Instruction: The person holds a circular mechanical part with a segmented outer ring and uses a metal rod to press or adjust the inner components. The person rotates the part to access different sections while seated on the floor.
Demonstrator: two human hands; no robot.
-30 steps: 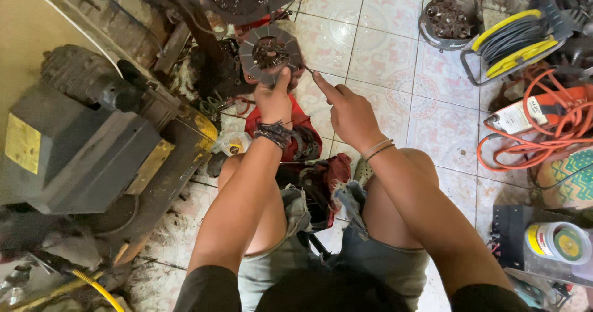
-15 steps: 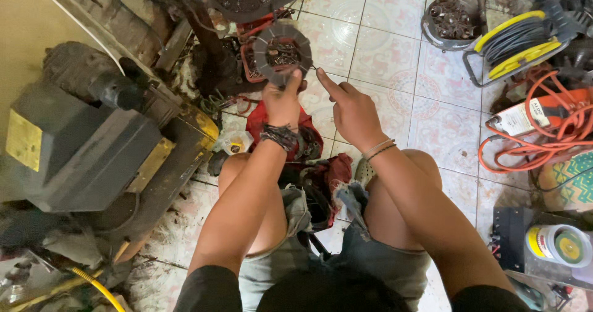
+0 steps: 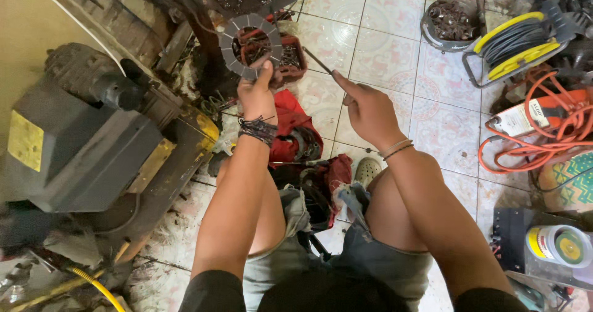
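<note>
Nearest to us were our own bent knees and the torn grey shorts (image 3: 346, 256), with a heap of red cloth (image 3: 293, 133) on the tiled floor (image 3: 383, 46) between them. Above the knees, our left hand (image 3: 256, 96) held up the round slotted metal core (image 3: 252, 45); its grip was pinched on the lower rim, thumb pressed up against the face. Reddish copper windings showed in the middle. We judged the core stiff and fairly heavy for one hand, with sharp slot edges and wire that could be nicked, so the bare outer rim seemed the safest place to take hold. Our right hand (image 3: 367, 111) was pressed together around a thin dark rod (image 3: 318, 60), whose tip pointed toward the core's right side but stood apart from it.

To the left, a bulky grey machine (image 3: 74, 139) and a yellow-edged frame crowded close, leaving little room on that side. The open tiles lay to the right of the right hand. Farther right sat a coil of orange cable (image 3: 543, 139) and a yellow cable reel (image 3: 516, 40), and beyond them a round tub of rusty parts (image 3: 450, 21). Directly behind the core a red crate (image 3: 290, 59) and dark machinery hemmed it in.
</note>
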